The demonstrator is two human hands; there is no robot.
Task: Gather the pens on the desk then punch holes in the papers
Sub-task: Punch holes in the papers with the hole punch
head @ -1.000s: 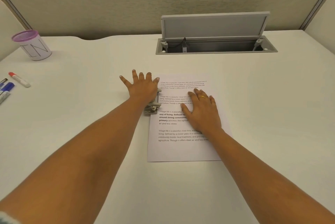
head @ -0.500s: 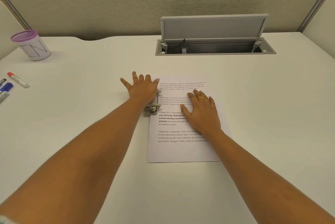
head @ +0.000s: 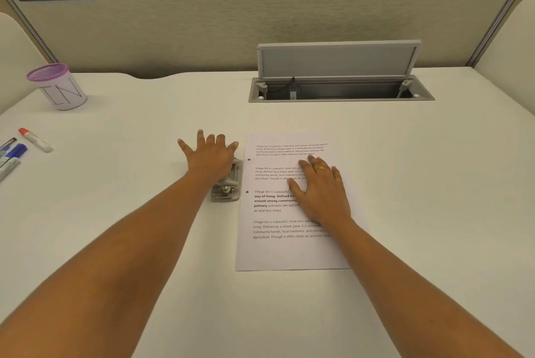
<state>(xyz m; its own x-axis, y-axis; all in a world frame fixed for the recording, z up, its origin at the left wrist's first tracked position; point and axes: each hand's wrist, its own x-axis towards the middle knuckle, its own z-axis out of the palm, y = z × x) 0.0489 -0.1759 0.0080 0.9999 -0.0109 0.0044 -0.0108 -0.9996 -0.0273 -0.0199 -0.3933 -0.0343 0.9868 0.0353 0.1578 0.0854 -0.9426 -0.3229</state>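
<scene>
White printed paper sheet (head: 292, 253) lies mid-desk, two punched holes along its left margin, just clear of the grey metal hole punch (head: 228, 183) beside it. The left hand (head: 211, 159), fingers spread, presses flat on the punch; the right hand (head: 321, 186) rests flat, fingers apart, on the sheet. Capped markers (head: 34, 139) lie by the white desk's (head: 419, 183) left edge.

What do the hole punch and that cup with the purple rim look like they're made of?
The hole punch looks like metal: dull grey, with a faint sheen and a riveted hinge showing beside the left hand. It could be painted, hard to say. The cup seems to be purple wire mesh at the rim, wrapped in white paper with hand-drawn letters; the fine grid pattern suggests mesh, though metal or plastic is unclear.
</scene>
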